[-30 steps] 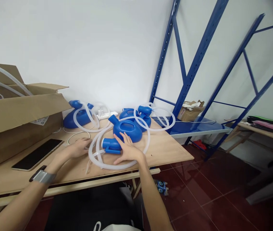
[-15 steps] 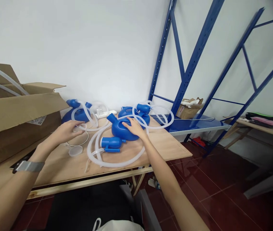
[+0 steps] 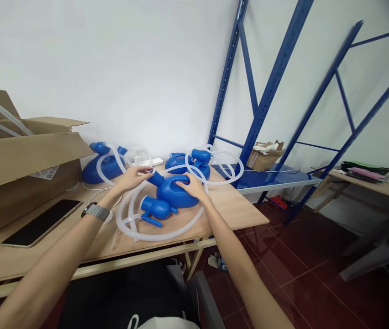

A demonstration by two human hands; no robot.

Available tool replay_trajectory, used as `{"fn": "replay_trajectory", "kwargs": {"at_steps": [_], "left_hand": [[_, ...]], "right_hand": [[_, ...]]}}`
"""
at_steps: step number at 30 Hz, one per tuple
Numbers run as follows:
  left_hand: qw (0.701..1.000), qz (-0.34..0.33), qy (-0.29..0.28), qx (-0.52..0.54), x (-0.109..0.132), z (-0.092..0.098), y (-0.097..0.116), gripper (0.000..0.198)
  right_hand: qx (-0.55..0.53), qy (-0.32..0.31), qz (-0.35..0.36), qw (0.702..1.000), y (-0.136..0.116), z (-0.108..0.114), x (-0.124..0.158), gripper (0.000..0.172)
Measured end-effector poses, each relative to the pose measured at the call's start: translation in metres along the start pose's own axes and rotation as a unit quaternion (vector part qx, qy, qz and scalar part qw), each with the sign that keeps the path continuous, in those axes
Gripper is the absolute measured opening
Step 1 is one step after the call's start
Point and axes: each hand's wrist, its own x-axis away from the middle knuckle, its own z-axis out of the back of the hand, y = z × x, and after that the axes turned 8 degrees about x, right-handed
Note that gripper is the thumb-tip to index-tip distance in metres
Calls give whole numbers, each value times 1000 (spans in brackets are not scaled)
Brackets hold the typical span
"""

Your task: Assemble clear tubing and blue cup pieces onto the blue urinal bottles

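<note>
A blue plastic urinal bottle (image 3: 177, 196) with a loop handle and a slanted neck stands on the wooden table. My right hand (image 3: 191, 186) is closed around its handle. At the mouth of the neck, the fingers of my left hand (image 3: 135, 177) close on the rim; whether a small part is between them is hidden. In front of the bottle lies a blue funnel-shaped cup (image 3: 160, 209) with a flat clip. A translucent hose (image 3: 167, 236) loops around both. Part of a clear disc (image 3: 108, 216) shows behind my left wrist.
More blue bottles with hoses stand at the back left (image 3: 100, 170) and back right (image 3: 203, 170). An open cardboard box (image 3: 26, 160) fills the left side. A phone (image 3: 42, 224) lies before it. A blue metal rack (image 3: 263, 178) stands right of the table (image 3: 235, 214).
My left hand has moved right, from above the clear disc to the bottle's mouth. The bottle has turned slightly and come nearer under my right hand. The blue cup has shifted a little.
</note>
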Motion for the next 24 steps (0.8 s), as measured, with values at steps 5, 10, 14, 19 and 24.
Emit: {"fn": "replay_trajectory", "kwargs": {"at_steps": [5,10,14,19,24], "left_hand": [[997,17,-63,32,1,9,8,92],[990,36,-139,-3,-9,22,11,81],[986,24,-164,-17,-21,25,8,77],[983,3,-178,-41,-25,25,6,70],[982,-45,-172,-69,-15,20,17,64]], "right_hand": [[-15,1,-9,1000,2,2,4,52],[-40,0,8,999,1,3,3,49],[-35,-7,4,999,-1,6,3,49],[-30,-5,8,999,2,4,1,49],[-69,-29,11,997,15,2,-10,46]]}}
